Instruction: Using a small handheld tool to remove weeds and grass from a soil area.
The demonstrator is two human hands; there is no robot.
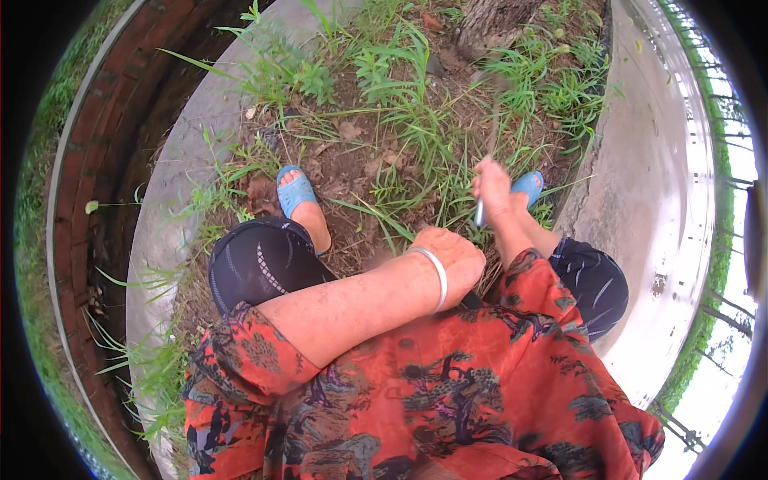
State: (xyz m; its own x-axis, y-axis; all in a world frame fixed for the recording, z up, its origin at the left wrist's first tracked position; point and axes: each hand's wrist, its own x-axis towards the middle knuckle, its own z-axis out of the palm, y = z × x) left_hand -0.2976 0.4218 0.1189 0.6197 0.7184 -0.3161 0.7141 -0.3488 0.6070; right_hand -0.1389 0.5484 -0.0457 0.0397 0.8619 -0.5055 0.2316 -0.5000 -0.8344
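My right hand [493, 183] is closed around a long thin hand tool [479, 213]. The smooth grey-blue butt of its handle sticks out below my fist. Beyond my fingers its shaft runs up over the grass [528, 90], and its far end is too blurred to name. My left hand [453, 261] is curled into a fist in front of my lap, a silver-coloured bangle [441, 279] on its wrist. Its fingers are turned under, and nothing shows in them. Weedy soil [354, 162] with dry leaves and grass tufts lies before me.
My feet in blue slippers [297, 191] stand apart on the soil. A tree trunk [495, 24] rises at the far side. Concrete edging [186, 138] curves along the left beside a brick-walled channel [99, 156]. Pale concrete paving [648, 180] runs along the right.
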